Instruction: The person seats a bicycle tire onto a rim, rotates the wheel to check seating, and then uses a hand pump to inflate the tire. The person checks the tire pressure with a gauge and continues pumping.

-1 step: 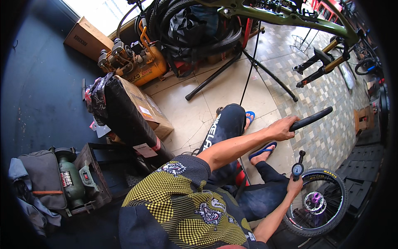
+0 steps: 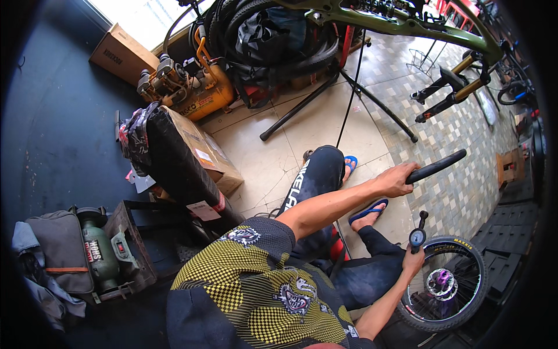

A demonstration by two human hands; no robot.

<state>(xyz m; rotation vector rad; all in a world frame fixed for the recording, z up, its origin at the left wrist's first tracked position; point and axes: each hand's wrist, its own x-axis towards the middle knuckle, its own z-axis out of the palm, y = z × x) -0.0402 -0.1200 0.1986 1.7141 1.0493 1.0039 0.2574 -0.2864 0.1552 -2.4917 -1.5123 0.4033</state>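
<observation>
My left hand (image 2: 400, 180) is closed around the near end of a thick, black, curved tube-like piece (image 2: 440, 165), which points away to the right. I cannot make out exactly what this piece is. Lower down, by my bent knee, my right hand (image 2: 413, 262) grips a pressure gauge (image 2: 417, 237) with a round dial and a black fitting at its upper end. Just beyond that hand, a bicycle wheel (image 2: 480, 273) with a black tire, a purple hub and a disc rotor lies at the lower right, partly behind my forearm.
A green bicycle frame (image 2: 395, 27) with a suspension fork (image 2: 450, 87) hangs overhead near a black tripod stand (image 2: 299, 110). Tires (image 2: 325, 61) are piled beside an orange air compressor (image 2: 212, 93). Cardboard boxes (image 2: 224, 166) and a green metal cylinder (image 2: 100, 253) stand to the left.
</observation>
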